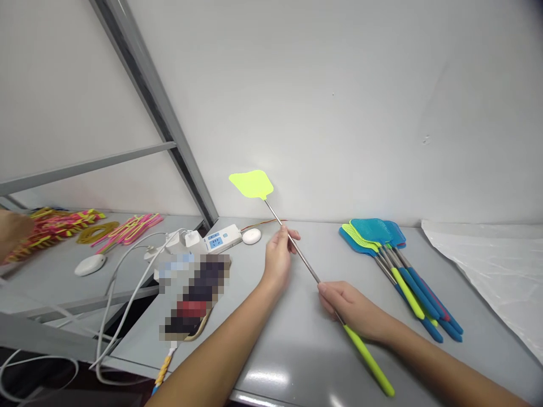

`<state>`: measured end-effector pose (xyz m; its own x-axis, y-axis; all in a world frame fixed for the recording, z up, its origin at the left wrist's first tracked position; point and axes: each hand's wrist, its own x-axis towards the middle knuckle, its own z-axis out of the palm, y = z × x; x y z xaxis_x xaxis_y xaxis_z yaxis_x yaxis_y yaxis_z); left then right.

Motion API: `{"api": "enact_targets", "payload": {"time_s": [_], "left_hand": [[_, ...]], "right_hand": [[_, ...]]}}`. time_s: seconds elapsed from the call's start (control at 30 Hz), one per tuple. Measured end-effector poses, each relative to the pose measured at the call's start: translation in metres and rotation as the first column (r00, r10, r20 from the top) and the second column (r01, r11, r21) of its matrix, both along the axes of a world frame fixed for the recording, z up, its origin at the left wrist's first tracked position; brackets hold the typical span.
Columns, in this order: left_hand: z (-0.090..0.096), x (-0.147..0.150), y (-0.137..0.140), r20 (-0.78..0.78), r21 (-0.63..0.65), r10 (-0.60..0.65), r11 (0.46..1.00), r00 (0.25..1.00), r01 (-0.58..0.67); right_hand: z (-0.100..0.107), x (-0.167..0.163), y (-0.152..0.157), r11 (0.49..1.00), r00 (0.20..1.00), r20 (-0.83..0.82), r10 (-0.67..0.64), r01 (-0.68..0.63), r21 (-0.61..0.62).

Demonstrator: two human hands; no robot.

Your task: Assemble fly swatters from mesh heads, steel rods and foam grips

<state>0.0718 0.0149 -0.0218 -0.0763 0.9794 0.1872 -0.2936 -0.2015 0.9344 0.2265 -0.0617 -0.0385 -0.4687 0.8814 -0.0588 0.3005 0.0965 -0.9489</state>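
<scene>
A fly swatter [253, 184] with a lime-yellow head, a thin metal rod and a lime-yellow handle is held slantwise above the grey table. My left hand [280, 253] pinches the rod, some way below the head. Lower down, just above the handle, my right hand [344, 305] is closed around the same rod. To the right of my right hand lies a pile of fly swatters [418, 285], with blue and lime heads toward the wall and handles toward me.
A pixelated phone [197, 297] lies left of my hands, near a white power strip [223, 238] and a round white device [251, 236]. White cables [111, 308] hang at the left. White sheeting [487, 265] covers the right side. Another person's hand [14, 229] shows at the far left.
</scene>
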Motion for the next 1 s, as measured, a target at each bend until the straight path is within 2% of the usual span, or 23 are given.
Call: {"api": "enact_targets", "payload": {"time_s": [0.07, 0.13, 0.3, 0.47, 0.53, 0.73, 1.0], "left_hand": [[-0.006, 0.012, -0.014, -0.089, 0.014, -0.119, 0.993, 0.989, 0.121], [-0.010, 0.023, -0.029, -0.112, 0.005, -0.217, 0.976, 0.970, 0.219], [-0.009, 0.034, -0.048, -0.070, -0.024, -0.203, 0.979, 0.977, 0.202], [0.000, 0.027, -0.039, 0.078, -0.066, -0.203, 0.976, 0.976, 0.209], [0.003, 0.024, -0.033, 0.136, -0.072, -0.191, 0.977, 0.972, 0.202], [0.016, 0.010, -0.016, 0.273, 0.026, -0.136, 0.991, 0.952, 0.134], [0.039, 0.004, 0.003, 0.317, 0.120, -0.126, 0.988, 0.940, 0.092]], "right_hand": [[-0.001, 0.001, 0.002, 0.998, 0.999, 0.011, -0.035, 0.035, 0.050], [-0.001, 0.003, 0.004, 0.995, 0.998, 0.006, -0.055, 0.054, 0.088], [0.002, 0.007, 0.006, 0.995, 0.999, -0.008, -0.046, 0.047, 0.093], [0.000, -0.002, 0.008, 0.996, 0.983, -0.168, -0.068, 0.058, -0.064], [-0.001, -0.006, 0.009, 0.995, 0.979, -0.194, -0.066, 0.050, -0.084], [0.006, -0.010, 0.005, 0.999, 0.985, -0.173, -0.013, 0.004, -0.052], [0.011, -0.011, 0.003, 1.000, 0.981, -0.195, -0.010, 0.005, -0.027]]}}
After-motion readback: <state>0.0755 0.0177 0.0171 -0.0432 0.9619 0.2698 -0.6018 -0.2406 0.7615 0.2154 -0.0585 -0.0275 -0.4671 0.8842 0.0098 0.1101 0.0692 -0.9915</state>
